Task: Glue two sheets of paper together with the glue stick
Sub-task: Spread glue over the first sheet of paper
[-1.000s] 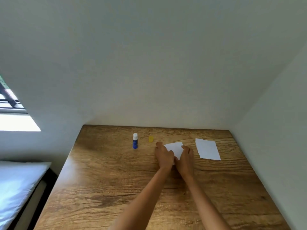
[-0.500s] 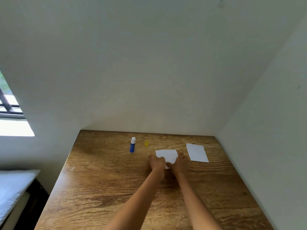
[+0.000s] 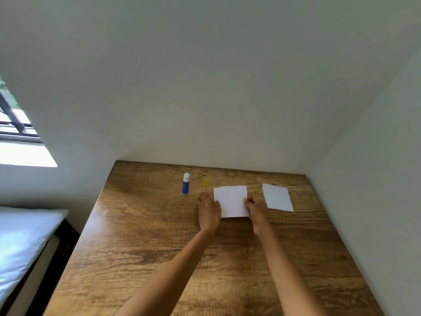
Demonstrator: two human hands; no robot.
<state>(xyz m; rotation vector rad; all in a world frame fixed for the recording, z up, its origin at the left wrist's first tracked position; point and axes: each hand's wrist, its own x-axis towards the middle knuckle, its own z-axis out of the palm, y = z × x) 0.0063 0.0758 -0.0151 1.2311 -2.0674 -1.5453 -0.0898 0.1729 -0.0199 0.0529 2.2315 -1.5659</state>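
- White paper sheet (image 3: 231, 200) pinched at its sides by left hand (image 3: 208, 212) and right hand (image 3: 256, 209)
- Second sheet (image 3: 277, 197) just right on wooden tabletop (image 3: 141, 236)
- Uncapped blue glue stick (image 3: 186, 186) upright to the left

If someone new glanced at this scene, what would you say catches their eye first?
Probably the white sheet mid-desk, held at its side edges by the left hand and right hand. A second sheet lies just right of it, and an uncapped blue glue stick stands upright to the left beside its yellow cap.
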